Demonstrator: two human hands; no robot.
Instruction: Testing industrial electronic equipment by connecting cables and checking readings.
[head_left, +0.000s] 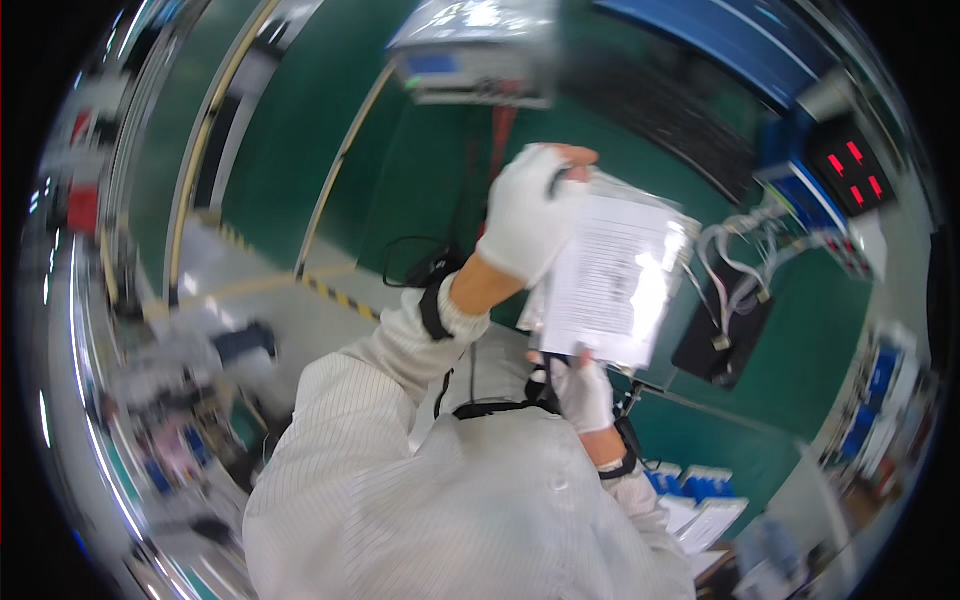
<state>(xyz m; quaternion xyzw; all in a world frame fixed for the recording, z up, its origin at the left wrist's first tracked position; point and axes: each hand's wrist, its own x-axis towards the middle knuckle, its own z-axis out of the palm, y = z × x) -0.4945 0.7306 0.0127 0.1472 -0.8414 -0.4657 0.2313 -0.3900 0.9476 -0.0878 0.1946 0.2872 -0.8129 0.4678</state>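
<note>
Item 1: white striped cleanroom coat [420,500], nearest, fills lower centre; black straps at both wrists.
Item 2: right hand [583,392], white glove, fingers pressed together pinching near edge of clear plastic bag [612,275].
Item 3: clear plastic bag w/ printed paper sheet inside, held up mid-scene between both hands, tilted, glare on surface.
Item 4: left hand [525,212], white glove, closed on bag's far-left corner, fingertips curled over top edge.
Item 5: black block w/ grey cables [722,340], right of bag.
Item 6: green floor [300,150], yellow-black hazard tape, left.
Item 7: grey instrument box [475,55], far, blurred.
Item 8: red-lit display [850,168], far right.
</note>
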